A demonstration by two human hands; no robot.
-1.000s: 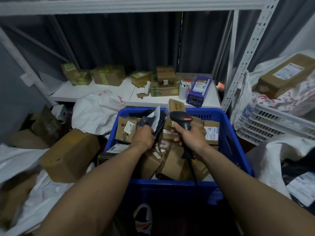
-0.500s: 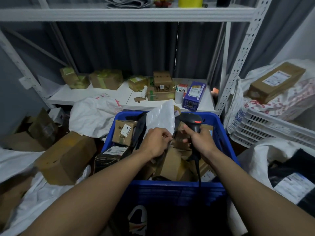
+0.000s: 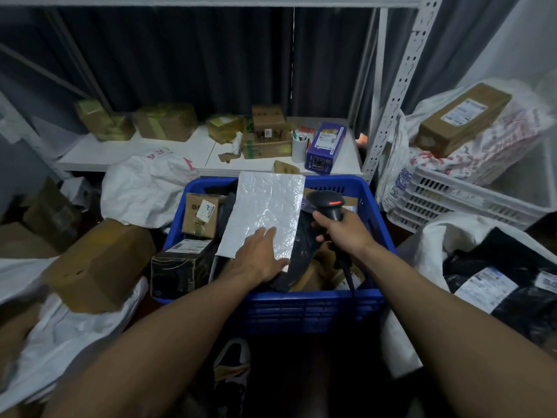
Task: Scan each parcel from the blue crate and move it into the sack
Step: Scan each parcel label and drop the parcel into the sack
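Note:
The blue crate [image 3: 307, 306] stands in front of me, filled with several cardboard parcels and dark bags. My left hand [image 3: 261, 257] grips the lower edge of a flat white padded mailer [image 3: 265, 212] and holds it tilted up above the crate, its blank side toward me. My right hand [image 3: 342, 229] holds a black barcode scanner [image 3: 327, 205] just right of the mailer, with a red light showing on its head and its cable trailing down into the crate. A white sack [image 3: 434, 254] lies open at the right with dark parcels inside.
A brown box [image 3: 99, 263] lies on white sacks at the left. A low white shelf [image 3: 168, 152] behind the crate carries several boxes and a purple carton [image 3: 325, 147]. A white plastic crate [image 3: 470, 194] with a long parcel [image 3: 461, 119] stands right. A shoe [image 3: 232, 366] shows below.
My left hand has pulled the white mailer out of the crate and raised it flat into view. The scanner in my right hand stayed beside it.

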